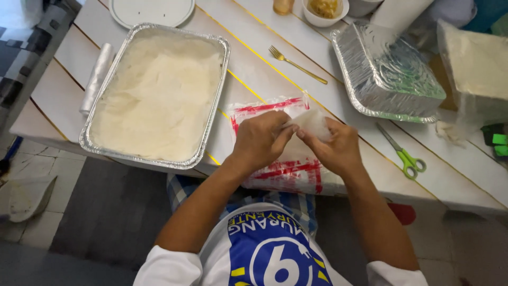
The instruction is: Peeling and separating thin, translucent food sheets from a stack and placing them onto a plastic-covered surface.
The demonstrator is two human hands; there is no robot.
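Head view: left hand and right hand pinch one thin white wrapper above its red-printed packet, foil tray already lined with sheets.

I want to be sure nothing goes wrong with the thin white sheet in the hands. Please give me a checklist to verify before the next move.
1. Both hands grip the sheet: left hand and right hand pinch the thin white sheet: ok.
2. Sheet intact, not torn: cannot tell, the fingers cover part of it.
3. Plastic pack with red marks lies under the hands: ok.
4. Large foil tray with a pale layer is beside the left hand: ok.
5. Green scissors lie apart from the hands: ok.
6. Gold fork lies away from the hands: ok.
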